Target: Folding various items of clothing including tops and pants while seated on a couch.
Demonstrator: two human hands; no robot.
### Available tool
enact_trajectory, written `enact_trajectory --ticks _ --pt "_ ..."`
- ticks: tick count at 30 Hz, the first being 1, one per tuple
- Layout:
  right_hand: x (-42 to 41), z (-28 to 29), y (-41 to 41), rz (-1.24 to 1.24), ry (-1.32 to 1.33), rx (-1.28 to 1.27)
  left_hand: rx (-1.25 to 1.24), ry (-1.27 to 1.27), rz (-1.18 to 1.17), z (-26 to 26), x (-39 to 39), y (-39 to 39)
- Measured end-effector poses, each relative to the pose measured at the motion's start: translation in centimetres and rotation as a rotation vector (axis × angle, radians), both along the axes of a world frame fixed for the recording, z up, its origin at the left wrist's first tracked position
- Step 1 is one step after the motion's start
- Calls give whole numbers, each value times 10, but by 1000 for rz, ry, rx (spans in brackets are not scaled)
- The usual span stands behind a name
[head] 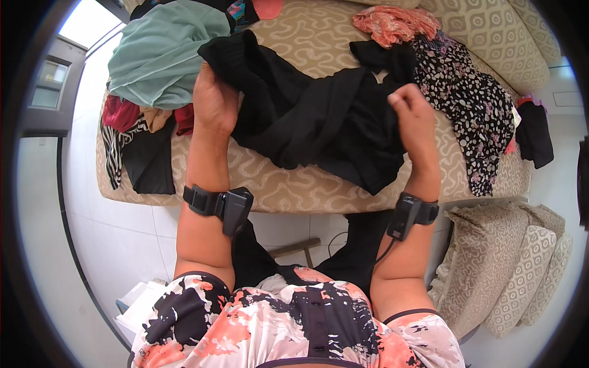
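Observation:
A black cloth garment [303, 110] stretches between my two hands over the patterned sofa seat [267, 184]. My left hand [214, 101] grips its ribbed end at the upper left, with the palm partly under the fabric. On the right, my right hand [414, 117] pinches the garment's other side between thumb and fingers. The cloth is twisted and bunched in the middle, and its lower fold hangs close over the seat. Just left of my left hand lies a pale green cloth [161, 55]. A black floral garment [464, 106] lies to the right of my right hand.
A coral patterned cloth [395, 23] lies at the back. Dark red cloth [120, 112], a striped cloth [112, 142] and a black cloth [149, 158] lie at the left. Cushions [487, 257] stand on the right. Black cloth [534, 133] hangs at the far right.

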State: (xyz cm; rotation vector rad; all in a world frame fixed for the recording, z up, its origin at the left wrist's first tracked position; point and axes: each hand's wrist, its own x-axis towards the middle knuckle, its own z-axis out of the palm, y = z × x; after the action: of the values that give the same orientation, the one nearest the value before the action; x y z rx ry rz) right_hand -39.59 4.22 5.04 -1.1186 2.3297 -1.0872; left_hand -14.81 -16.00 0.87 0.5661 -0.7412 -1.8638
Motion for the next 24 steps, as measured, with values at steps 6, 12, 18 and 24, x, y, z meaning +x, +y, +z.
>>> enact_trajectory --ticks 6,12,18,24 --pt "-29 27 29 -575 -165 -940 45 78 -292 2 0 9" --pt "-58 9 51 -714 -254 -1032 -190 -102 -658 3 -16 30" --pt "-28 -10 31 -169 504 157 -171 -260 -676 13 -17 33" --pt "-28 -1 28 -67 427 164 -184 -161 -839 16 -13 30"
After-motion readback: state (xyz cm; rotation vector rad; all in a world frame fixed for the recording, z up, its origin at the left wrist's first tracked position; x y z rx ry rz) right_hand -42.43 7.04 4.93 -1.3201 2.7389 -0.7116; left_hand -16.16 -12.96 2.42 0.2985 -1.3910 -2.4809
